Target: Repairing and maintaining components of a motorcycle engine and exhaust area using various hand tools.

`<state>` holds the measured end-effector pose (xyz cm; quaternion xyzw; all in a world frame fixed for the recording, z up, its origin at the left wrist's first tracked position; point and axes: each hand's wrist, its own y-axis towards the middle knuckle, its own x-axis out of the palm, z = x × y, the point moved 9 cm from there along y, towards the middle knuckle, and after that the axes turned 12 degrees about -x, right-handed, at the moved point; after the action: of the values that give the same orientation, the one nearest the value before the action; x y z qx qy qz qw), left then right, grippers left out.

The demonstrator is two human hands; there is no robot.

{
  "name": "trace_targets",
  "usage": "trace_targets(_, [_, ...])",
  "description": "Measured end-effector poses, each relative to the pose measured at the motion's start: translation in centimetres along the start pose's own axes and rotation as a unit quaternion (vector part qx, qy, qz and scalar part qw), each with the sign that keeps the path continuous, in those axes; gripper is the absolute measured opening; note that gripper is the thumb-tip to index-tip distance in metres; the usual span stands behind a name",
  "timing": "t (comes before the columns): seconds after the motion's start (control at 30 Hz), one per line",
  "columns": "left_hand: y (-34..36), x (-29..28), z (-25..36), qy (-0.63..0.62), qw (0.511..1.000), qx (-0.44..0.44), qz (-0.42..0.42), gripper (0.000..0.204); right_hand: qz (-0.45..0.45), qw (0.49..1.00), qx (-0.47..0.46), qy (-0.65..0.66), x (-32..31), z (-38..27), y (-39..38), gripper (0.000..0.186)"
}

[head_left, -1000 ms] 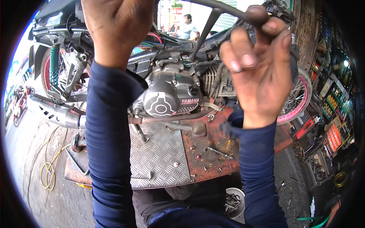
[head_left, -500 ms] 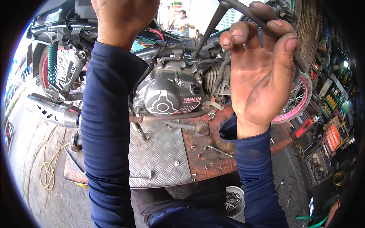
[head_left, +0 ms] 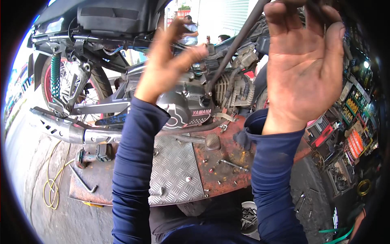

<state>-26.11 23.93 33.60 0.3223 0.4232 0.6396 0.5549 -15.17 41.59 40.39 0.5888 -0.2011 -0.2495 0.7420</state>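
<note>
My left hand point(head_left: 162, 69), smeared by motion, is in front of the motorcycle engine point(head_left: 172, 110) with its fingers apart and nothing seen in them. At the upper right my right hand point(head_left: 304, 69) is raised, palm facing me, its fingers curled at the top edge around the dark handle of what looks like a long T-handle wrench. The shaft of this T-handle wrench point(head_left: 239, 42) slants down to the engine beside the finned cylinder point(head_left: 222, 87). The top of the handle is partly cut off by the picture's edge.
The motorcycle stands over a rusty red platform point(head_left: 227, 175) with a checkered metal plate point(head_left: 174, 171). A cordless power tool point(head_left: 91, 156), an L-shaped wrench point(head_left: 83, 179), another wrench point(head_left: 231, 164) and small bolts lie there. A bowl point(head_left: 248, 217) holds metal pieces. Tools crowd the right side.
My left hand has come down from the top edge and now has spread fingers. My right hand has shifted up and right with the handle. The view has shifted, showing more of the motorcycle.
</note>
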Motion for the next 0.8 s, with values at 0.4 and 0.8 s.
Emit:
trace_targets(0.4, [-6.1, 12.4, 1.3, -0.266, 0.806, -0.200, -0.489, 0.060, 0.001, 0.993, 0.072, 0.091, -9.3, 1.8, 5.9, 0.027])
trace_targets(0.8, [4.1, 10.0, -6.8, 0.231, 0.936, -0.058, -0.258, 0.028, -0.026, 0.964, 0.175, 0.197, -9.7, 3.6, 4.8, 0.026])
